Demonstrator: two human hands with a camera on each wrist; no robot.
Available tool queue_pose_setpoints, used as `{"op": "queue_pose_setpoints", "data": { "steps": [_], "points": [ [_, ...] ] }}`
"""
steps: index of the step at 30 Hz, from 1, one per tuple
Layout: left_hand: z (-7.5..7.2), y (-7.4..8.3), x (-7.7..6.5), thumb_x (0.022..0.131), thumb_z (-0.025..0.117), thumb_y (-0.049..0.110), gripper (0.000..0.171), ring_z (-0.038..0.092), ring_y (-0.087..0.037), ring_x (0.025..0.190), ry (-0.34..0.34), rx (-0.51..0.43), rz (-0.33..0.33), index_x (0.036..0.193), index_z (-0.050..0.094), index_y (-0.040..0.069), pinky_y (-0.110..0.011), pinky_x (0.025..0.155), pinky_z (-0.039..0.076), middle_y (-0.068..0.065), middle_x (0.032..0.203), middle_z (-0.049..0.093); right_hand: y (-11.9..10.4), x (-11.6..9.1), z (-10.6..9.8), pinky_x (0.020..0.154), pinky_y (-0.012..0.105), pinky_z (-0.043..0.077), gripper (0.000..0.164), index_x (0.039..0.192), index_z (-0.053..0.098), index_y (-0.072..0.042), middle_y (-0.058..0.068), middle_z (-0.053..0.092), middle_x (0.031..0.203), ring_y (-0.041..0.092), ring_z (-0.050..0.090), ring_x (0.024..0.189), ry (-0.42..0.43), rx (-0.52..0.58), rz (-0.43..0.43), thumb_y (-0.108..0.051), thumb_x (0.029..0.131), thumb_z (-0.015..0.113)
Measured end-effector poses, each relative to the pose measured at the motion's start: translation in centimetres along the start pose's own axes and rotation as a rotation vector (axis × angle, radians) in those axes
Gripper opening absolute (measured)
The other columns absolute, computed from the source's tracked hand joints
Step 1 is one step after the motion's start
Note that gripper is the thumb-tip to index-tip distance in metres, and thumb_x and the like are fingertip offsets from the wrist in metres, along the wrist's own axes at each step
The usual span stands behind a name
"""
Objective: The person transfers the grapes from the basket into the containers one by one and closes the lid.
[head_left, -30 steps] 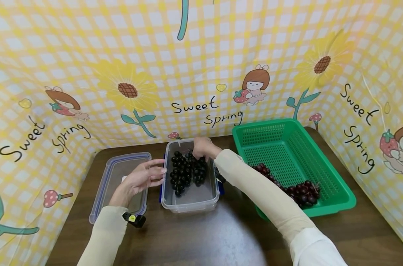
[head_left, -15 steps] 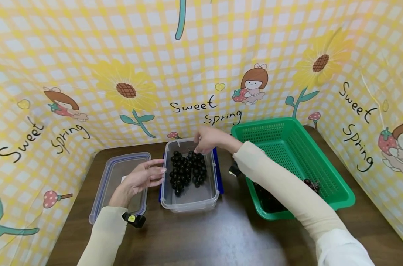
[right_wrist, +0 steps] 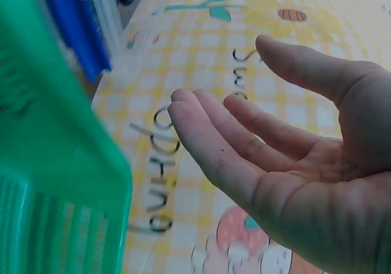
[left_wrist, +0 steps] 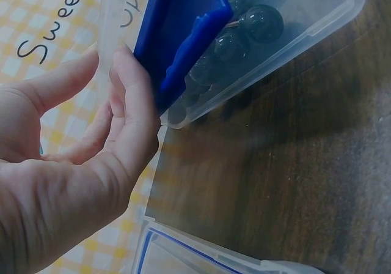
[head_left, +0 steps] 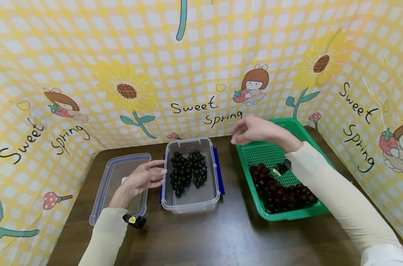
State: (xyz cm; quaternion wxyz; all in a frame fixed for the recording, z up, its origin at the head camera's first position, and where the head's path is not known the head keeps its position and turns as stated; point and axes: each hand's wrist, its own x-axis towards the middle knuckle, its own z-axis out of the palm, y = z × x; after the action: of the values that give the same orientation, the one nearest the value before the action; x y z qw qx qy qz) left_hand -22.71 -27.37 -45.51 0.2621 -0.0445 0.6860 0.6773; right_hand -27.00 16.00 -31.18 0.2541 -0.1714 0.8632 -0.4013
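A clear plastic food container [head_left: 194,206] with blue side latches stands on the table, its top uncovered. Two bunches of black grapes [head_left: 181,173] lie side by side in it. At its left rim is my left hand [head_left: 143,179]; the thumb and fingertips touch the rim beside the hanging blue latch [left_wrist: 183,35]. My right hand [head_left: 254,130] hovers near the back left corner of the green basket [head_left: 337,201], holding nothing, fingers relaxed and apart in the right wrist view. Bunches of dark red grapes [head_left: 277,194] lie along the basket's near side.
The container's lid [head_left: 103,199], clear with a blue-grey seal, lies on the table to the left, partly behind my left hand. A yellow checked cloth [head_left: 201,74] hangs behind and on both sides of the brown wooden table [head_left: 201,240].
My right hand has let go of the right bunch of black grapes, risen out of the container and moved right towards the green basket. My left hand stays at the container's rim.
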Motion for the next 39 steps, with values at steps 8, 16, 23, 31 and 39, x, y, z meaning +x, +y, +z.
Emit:
{"op": "queue_pose_setpoints", "data": {
  "steps": [8,16,23,31,39],
  "points": [
    [0.2,0.1,0.1,0.104,0.066,0.011,0.066,0.070,-0.009,0.088,0.009,0.001,-0.004,0.162,0.035,0.006,-0.026,0.084,0.064,0.000,0.108,0.064,4.5,-3.8,-0.3,0.107,0.050,0.055,0.049,0.140,0.063,-0.006,0.015,0.072,0.132,0.029,0.069,0.122,0.037,-0.121,-0.039,-0.026,0.097,0.077],
    [0.2,0.1,0.2,0.104,0.067,0.014,0.069,0.069,-0.009,0.089,-0.002,0.014,-0.005,0.163,0.033,0.007,-0.027,0.086,0.063,0.002,0.108,0.064,8.1,-6.2,2.2,0.112,0.063,0.048,0.062,0.148,0.056,-0.008,0.021,0.058,0.151,0.050,0.051,0.140,0.065,-0.228,-0.015,-0.028,0.094,0.080],
    [0.0,0.0,0.2,0.103,0.068,0.014,0.069,0.069,-0.009,0.088,0.004,0.016,0.000,0.163,0.033,0.007,-0.026,0.085,0.063,0.003,0.107,0.064,9.8,-6.6,3.9,0.112,0.067,0.046,0.086,0.160,0.041,-0.008,0.026,0.039,0.165,0.057,0.041,0.145,0.012,-0.246,-0.008,-0.027,0.089,0.085],
    [-0.1,0.1,0.1,0.104,0.068,0.015,0.069,0.069,-0.008,0.088,0.005,0.012,0.006,0.163,0.033,0.007,-0.026,0.086,0.063,0.003,0.107,0.064,10.2,-6.1,4.1,0.115,0.068,0.042,0.095,0.163,0.035,-0.007,0.027,0.037,0.166,0.052,0.035,0.151,-0.052,-0.346,-0.029,-0.024,0.085,0.088],
    [-0.1,-0.1,0.1,0.103,0.068,0.015,0.069,0.068,-0.009,0.089,0.000,0.011,0.005,0.163,0.033,0.007,-0.026,0.086,0.063,0.003,0.107,0.065,10.7,-4.8,4.7,0.114,0.064,0.045,0.091,0.160,0.038,-0.002,0.028,0.042,0.161,0.051,0.041,0.148,-0.091,-0.430,-0.068,-0.025,0.087,0.087]
  ]
}}
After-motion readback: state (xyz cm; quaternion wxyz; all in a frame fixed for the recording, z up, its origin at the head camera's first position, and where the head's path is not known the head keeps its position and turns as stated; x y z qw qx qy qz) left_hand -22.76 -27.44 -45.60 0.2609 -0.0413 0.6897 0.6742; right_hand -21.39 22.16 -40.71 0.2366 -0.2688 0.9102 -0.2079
